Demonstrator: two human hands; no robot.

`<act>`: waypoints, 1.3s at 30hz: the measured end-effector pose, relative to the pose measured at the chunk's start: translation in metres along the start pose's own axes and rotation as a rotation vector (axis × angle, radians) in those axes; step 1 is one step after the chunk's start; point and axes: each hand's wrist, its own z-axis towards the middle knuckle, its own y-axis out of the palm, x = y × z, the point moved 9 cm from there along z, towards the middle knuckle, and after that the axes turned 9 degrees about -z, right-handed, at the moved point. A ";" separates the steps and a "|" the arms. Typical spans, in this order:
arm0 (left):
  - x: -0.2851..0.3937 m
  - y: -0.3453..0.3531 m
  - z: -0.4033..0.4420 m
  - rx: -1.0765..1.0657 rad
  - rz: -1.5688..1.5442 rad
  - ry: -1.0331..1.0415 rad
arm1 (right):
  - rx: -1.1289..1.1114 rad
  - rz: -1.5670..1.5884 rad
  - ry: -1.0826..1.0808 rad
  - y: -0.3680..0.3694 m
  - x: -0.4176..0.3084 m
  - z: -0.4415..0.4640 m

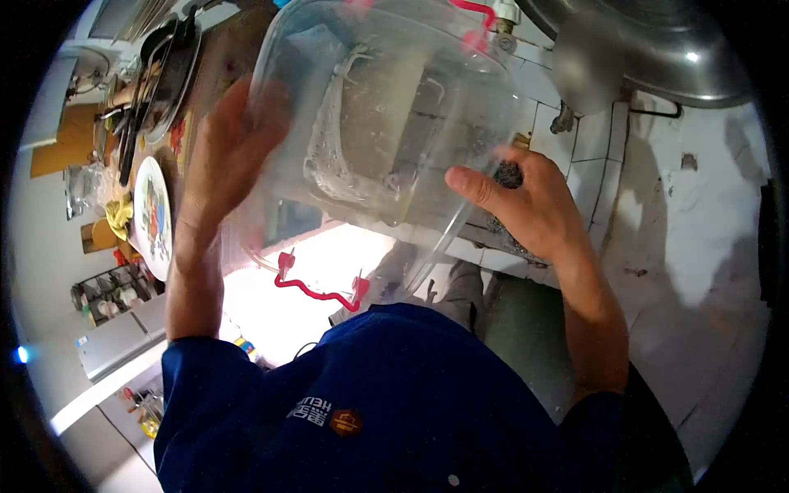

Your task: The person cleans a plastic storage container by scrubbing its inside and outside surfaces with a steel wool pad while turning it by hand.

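Note:
A large clear plastic container with red handles is tilted in front of my body, with whitish suds and wet streaks on it. My left hand grips its left side, slightly blurred, with some fingers seen through the plastic. At the right side, my right hand holds the wall, thumb stretched over it and the other fingers partly hidden. One red handle hangs at the near end, close to my blue shirt. Dark speckled material shows beside my right hand; I cannot tell what it is.
A large metal pan is at the upper right, near a valve and white tiles. To the left are a patterned white plate, a yellow cloth and dark-handled utensils. A green surface lies lower right.

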 end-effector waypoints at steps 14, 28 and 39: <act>0.067 -0.001 -0.017 0.067 0.312 0.417 | 0.079 0.577 0.088 0.029 0.025 0.011; 0.010 0.121 -0.062 -0.522 0.382 0.194 | 0.246 0.590 0.044 0.030 0.000 -0.012; -0.004 0.126 -0.056 -0.465 0.356 0.129 | 0.282 0.503 -0.006 0.028 -0.004 -0.020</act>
